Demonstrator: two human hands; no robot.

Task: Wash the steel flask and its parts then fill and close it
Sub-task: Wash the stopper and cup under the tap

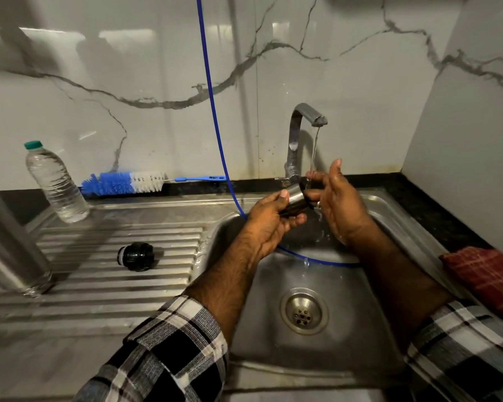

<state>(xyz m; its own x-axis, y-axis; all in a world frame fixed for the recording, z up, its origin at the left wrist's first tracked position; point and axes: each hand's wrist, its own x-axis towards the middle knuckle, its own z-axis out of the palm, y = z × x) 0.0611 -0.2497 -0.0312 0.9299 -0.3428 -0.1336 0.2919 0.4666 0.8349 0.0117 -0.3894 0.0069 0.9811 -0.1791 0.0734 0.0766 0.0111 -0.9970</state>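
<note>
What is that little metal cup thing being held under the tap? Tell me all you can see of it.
The steel cap is a small cup-shaped piece with a brushed steel outside and a dark inside or rim. It lies tilted on its side over the sink basin, its open end toward the right. The left hand grips it from below and behind; the right hand touches its open end. A thin stream from the tap falls onto it.
</note>
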